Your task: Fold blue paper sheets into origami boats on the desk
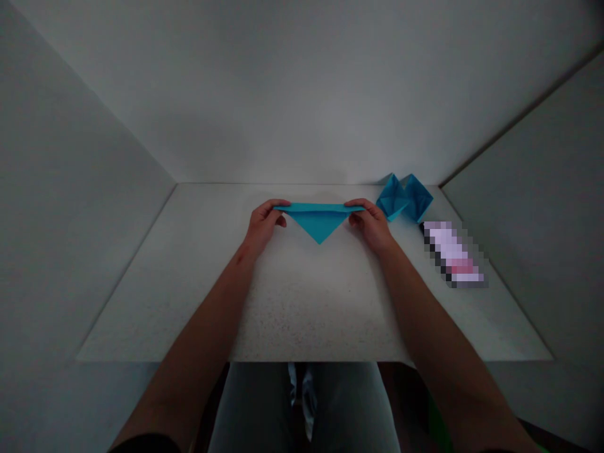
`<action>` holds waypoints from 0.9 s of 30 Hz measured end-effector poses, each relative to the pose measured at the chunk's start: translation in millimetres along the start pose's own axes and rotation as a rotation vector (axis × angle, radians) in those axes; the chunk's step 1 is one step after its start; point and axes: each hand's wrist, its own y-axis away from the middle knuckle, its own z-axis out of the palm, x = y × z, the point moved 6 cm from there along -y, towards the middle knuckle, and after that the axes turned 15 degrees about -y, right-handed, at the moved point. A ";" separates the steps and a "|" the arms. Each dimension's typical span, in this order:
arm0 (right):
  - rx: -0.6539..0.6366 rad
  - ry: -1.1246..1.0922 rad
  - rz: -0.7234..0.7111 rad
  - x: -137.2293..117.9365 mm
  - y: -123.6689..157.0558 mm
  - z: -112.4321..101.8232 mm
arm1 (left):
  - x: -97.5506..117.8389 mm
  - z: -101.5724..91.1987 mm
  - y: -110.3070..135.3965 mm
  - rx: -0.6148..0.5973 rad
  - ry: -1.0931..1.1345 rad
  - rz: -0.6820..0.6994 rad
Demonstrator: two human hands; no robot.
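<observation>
Single head view, facing forward and down; tabletop (306, 314) near below, back wall (302, 94) beyond.

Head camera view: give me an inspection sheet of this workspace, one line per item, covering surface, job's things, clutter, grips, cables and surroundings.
Surface: speckled white countertop.
Job's things: blue paper triangle, point toward the person; folded blue paper shape at the far right of the countertop.
Clutter: pink-and-white item, blurred, identity cannot be told, just beyond the right hand.
Grips: left hand and right hand each pinch one end of the triangle's long edge.
Cables: nothing seen.
Surroundings: pale walls behind and on both sides.
</observation>
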 end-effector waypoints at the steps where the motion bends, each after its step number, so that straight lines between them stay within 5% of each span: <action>1: 0.009 -0.019 0.004 0.8 0.1 -0.9 | -1.5 -0.4 -0.2 0.004 0.029 -0.017; 27: -0.032 0.029 -0.008 -2.4 1.4 7.9 | 0.0 3.4 0.3 0.004 -0.077 0.062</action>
